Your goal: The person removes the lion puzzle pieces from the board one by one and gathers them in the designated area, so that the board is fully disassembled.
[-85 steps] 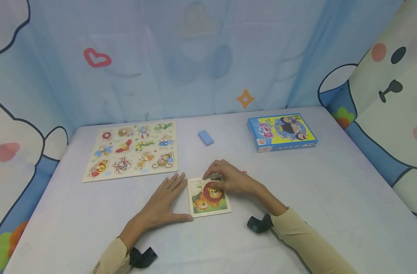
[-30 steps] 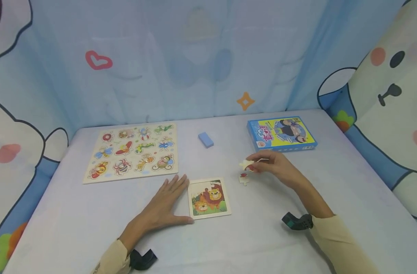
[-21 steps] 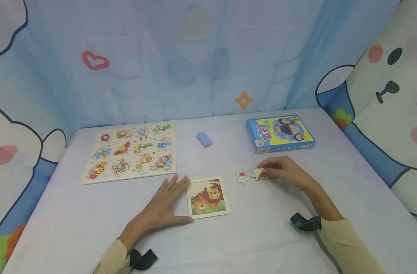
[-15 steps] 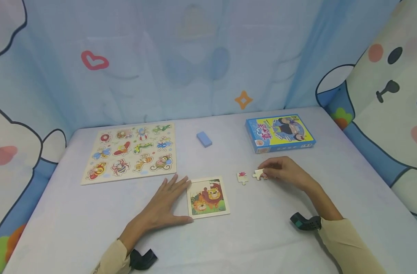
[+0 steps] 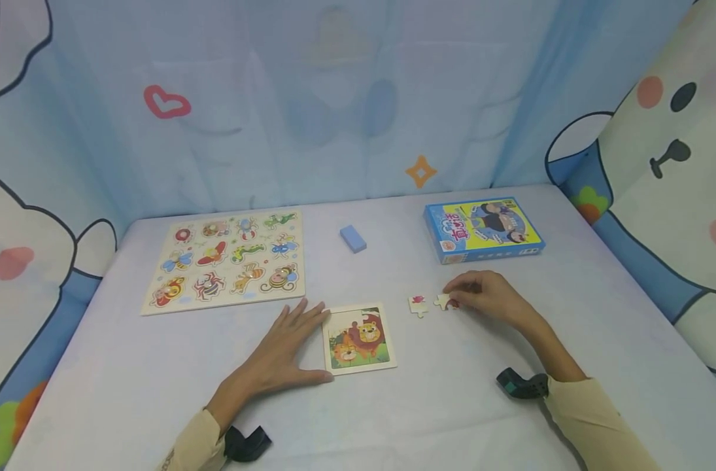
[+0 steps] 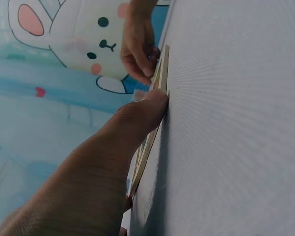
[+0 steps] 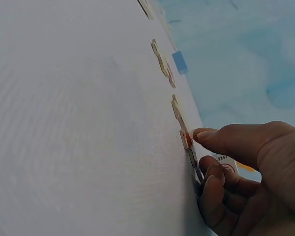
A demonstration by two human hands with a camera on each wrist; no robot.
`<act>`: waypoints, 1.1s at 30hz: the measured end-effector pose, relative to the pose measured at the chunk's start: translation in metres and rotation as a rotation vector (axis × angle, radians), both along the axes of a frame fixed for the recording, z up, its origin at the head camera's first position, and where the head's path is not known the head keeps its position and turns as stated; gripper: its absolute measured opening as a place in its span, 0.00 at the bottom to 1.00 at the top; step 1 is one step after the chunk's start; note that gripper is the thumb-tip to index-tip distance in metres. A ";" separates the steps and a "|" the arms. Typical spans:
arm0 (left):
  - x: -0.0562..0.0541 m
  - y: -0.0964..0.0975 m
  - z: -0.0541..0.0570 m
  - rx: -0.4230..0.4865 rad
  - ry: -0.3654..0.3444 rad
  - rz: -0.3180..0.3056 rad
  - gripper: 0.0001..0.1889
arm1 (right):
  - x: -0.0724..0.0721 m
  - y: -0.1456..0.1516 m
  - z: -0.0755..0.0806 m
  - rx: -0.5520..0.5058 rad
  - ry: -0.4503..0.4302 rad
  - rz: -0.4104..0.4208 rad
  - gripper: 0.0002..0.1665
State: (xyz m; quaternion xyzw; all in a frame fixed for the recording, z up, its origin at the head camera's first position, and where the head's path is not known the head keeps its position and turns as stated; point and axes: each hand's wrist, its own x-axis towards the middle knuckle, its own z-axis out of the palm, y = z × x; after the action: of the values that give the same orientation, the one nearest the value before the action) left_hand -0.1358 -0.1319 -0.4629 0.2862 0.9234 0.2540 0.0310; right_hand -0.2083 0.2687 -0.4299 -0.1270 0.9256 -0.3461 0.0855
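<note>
right of centre, the right hand (image 5: 492,299) pinches a piece (image 5: 443,301), best kept flat; the left hand (image 5: 286,348), fingers spread, should steady the puzzle (image 5: 359,341).

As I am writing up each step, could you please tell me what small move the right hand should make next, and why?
The right hand should probably release the held piece: it appears to lie on the table, beside another piece and clear of the puzzle.

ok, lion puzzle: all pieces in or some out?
Some out: the lion puzzle shows bare board upper left; one loose piece lies right of it, a second piece at the right hand.
</note>
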 end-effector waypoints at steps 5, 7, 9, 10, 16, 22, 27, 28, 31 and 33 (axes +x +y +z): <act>0.000 -0.001 0.001 0.022 0.011 0.004 0.51 | 0.001 -0.011 0.001 -0.032 0.081 0.020 0.11; 0.000 -0.001 0.001 0.034 0.015 0.003 0.51 | 0.002 -0.024 0.004 -0.074 0.116 0.049 0.12; 0.000 -0.002 0.002 0.044 0.021 -0.002 0.51 | 0.004 -0.042 0.007 -0.129 0.128 0.102 0.12; 0.000 -0.002 0.002 0.048 0.025 -0.005 0.50 | 0.005 -0.053 0.009 -0.159 0.123 0.134 0.12; -0.002 -0.004 0.002 0.044 0.025 -0.007 0.50 | 0.004 -0.110 0.003 -0.252 0.064 0.335 0.11; -0.003 -0.005 0.001 0.040 0.002 -0.002 0.49 | 0.000 -0.127 -0.013 -0.210 0.133 0.363 0.10; -0.003 -0.006 -0.001 0.025 0.002 0.004 0.49 | 0.002 -0.127 -0.018 -0.132 0.158 0.374 0.07; -0.003 -0.006 -0.001 0.023 -0.001 0.007 0.49 | 0.002 -0.127 -0.018 -0.112 0.161 0.376 0.07; -0.004 -0.006 -0.001 0.026 -0.003 0.011 0.48 | 0.004 -0.126 -0.017 -0.073 0.162 0.382 0.07; -0.004 -0.006 -0.001 0.033 0.001 0.008 0.48 | 0.005 -0.126 -0.017 -0.060 0.154 0.385 0.08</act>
State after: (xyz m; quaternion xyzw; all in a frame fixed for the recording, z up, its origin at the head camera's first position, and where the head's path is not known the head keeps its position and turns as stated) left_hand -0.1397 -0.1378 -0.4640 0.2831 0.9202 0.2692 0.0250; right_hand -0.2036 0.1426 -0.4471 -0.3303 0.8774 -0.3399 0.0751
